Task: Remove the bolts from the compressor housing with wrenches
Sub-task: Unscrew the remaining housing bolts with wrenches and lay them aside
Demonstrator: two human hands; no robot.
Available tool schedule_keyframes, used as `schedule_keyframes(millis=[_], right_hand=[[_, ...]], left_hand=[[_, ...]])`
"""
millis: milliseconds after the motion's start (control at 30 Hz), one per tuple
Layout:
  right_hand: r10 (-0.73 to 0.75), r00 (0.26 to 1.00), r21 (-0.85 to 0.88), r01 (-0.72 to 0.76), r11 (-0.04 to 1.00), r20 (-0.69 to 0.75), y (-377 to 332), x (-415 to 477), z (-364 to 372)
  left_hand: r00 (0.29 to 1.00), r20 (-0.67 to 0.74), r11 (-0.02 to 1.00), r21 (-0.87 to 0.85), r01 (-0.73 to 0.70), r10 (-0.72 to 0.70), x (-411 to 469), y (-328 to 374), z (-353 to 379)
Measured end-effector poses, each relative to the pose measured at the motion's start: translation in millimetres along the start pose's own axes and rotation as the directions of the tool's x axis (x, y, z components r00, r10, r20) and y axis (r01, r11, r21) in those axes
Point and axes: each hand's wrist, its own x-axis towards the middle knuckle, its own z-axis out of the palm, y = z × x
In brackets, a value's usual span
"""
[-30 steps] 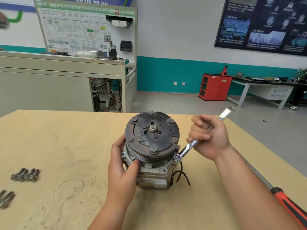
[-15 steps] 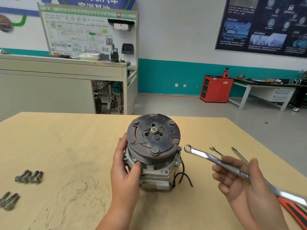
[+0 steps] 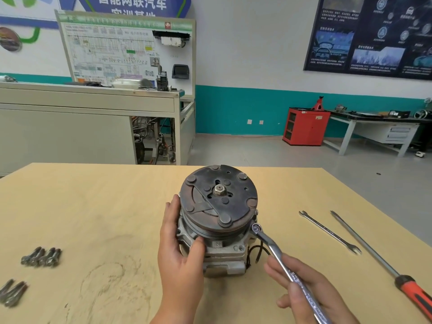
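The compressor (image 3: 219,230) stands upright on the wooden table (image 3: 93,206), its dark rusty clutch plate facing up. My left hand (image 3: 180,249) grips the left side of its grey housing. My right hand (image 3: 304,291) holds a silver wrench (image 3: 280,263) by the shaft. The wrench's ring end sits on a bolt (image 3: 256,228) at the housing's right flange.
Several removed bolts (image 3: 42,257) lie at the table's left, with more bolts (image 3: 11,293) near the left edge. A second wrench (image 3: 329,232) and a long screwdriver (image 3: 383,263) with a red handle lie to the right. Workbenches and a red cabinet stand behind.
My right hand lifted the wrench off the bolt, swung it out to the right, and has now set the ring end back on the same bolt. My left hand kept its grip.
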Motion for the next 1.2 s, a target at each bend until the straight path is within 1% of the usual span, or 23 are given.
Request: schedule_keyframes(millis=[100, 167, 200, 233, 367, 400, 533, 600, 633, 667, 700, 733, 767, 800, 867, 933, 1067, 1167, 1200], right_hand=[[-0.151, 0.988, -0.120, 0.144, 0.982, -0.044, -6.8, 0.9, 1.4], [-0.199, 0.972, -0.140, 0.181, 0.973, -0.124, -16.6, 8.9, -1.7], [-0.189, 0.967, -0.131, 0.168, 0.977, -0.173, -22.3, 19.2, -4.6], [-0.170, 0.967, -0.097, 0.154, 0.983, -0.190, -24.8, 31.9, -10.6], [0.037, 0.977, 0.088, -0.019, 0.996, -0.210, -28.2, 101.1, -19.1], [0.076, 0.977, 0.100, -0.057, 0.993, -0.198, -25.5, 116.5, -13.3], [0.151, 0.980, 0.072, -0.143, 0.987, -0.132, -4.7, 153.3, 12.8], [0.196, 0.979, 0.081, -0.191, 0.978, -0.062, -3.6, 157.2, 13.3], [0.201, 0.979, 0.127, -0.195, 0.973, -0.042, -6.3, 156.4, 10.0], [0.195, 0.980, 0.220, -0.182, 0.958, -0.039, -8.9, 153.9, 4.4], [0.191, 0.980, 0.356, -0.158, 0.921, -0.059, -11.9, 150.4, -2.4], [0.194, 0.976, 0.484, -0.124, 0.866, -0.098, -15.2, 144.7, -9.3], [0.197, 0.969, 0.573, -0.078, 0.816, -0.148, -18.1, 137.4, -15.5], [0.196, 0.958, 0.616, -0.027, 0.787, -0.208, -19.7, 128.5, -20.9], [0.150, 0.938, 0.587, 0.066, 0.807, -0.313, -19.2, 106.6, -29.9], [0.100, 0.929, 0.510, 0.103, 0.854, -0.356, -18.8, 79.2, -32.7], [0.067, 0.958, 0.473, 0.076, 0.878, -0.278, -12.4, 28.1, -20.3], [0.063, 0.971, 0.391, 0.034, 0.920, -0.232, -9.9, 10.5, 0.5], [0.092, 0.973, 0.429, 0.009, 0.903, -0.213, -6.6, 7.6, 3.0]], left_hand=[[1.000, -0.001, 1.000, -0.016, 0.018, -0.018, 0.5, -0.3, 0.0], [0.999, -0.006, 0.999, -0.002, 0.035, -0.035, 0.2, -0.1, 0.3], [0.999, -0.009, 0.999, 0.003, 0.045, -0.045, -0.1, 0.7, 0.4], [0.999, -0.011, 0.999, 0.003, 0.052, -0.052, -0.4, 1.6, 0.5], [0.999, -0.003, 0.999, -0.013, 0.051, -0.051, -0.5, 3.2, 1.8], [0.999, -0.005, 0.998, -0.019, 0.052, -0.052, -0.6, 3.5, 1.7], [0.999, -0.002, 0.999, -0.005, 0.052, -0.052, -0.4, 5.0, 1.7], [0.998, 0.002, 0.998, -0.011, 0.056, -0.056, -0.8, 4.6, 1.3], [0.998, 0.001, 0.998, -0.018, 0.056, -0.056, -0.6, 4.2, 1.0], [0.998, 0.001, 0.998, -0.026, 0.057, -0.057, -0.6, 3.9, 1.2], [0.998, 0.002, 0.998, -0.034, 0.059, -0.059, -0.5, 4.0, 1.5], [0.998, 0.001, 0.997, -0.042, 0.061, -0.061, -0.5, 4.0, 1.4], [0.998, -0.001, 0.997, -0.049, 0.064, -0.064, -0.2, 4.1, 1.4], [0.998, -0.001, 0.996, -0.054, 0.067, -0.067, -0.1, 4.2, 1.6], [0.997, 0.000, 0.996, -0.061, 0.072, -0.073, -0.3, 4.9, 2.0], [0.997, -0.001, 0.995, -0.066, 0.076, -0.076, -0.5, 5.4, 2.1], [0.997, -0.008, 0.995, -0.064, 0.074, -0.075, -0.2, 6.6, 2.7], [0.998, -0.011, 0.997, -0.057, 0.059, -0.060, 0.3, 7.2, 3.0], [0.998, -0.011, 0.997, -0.059, 0.058, -0.059, 0.5, 7.3, 3.0]])
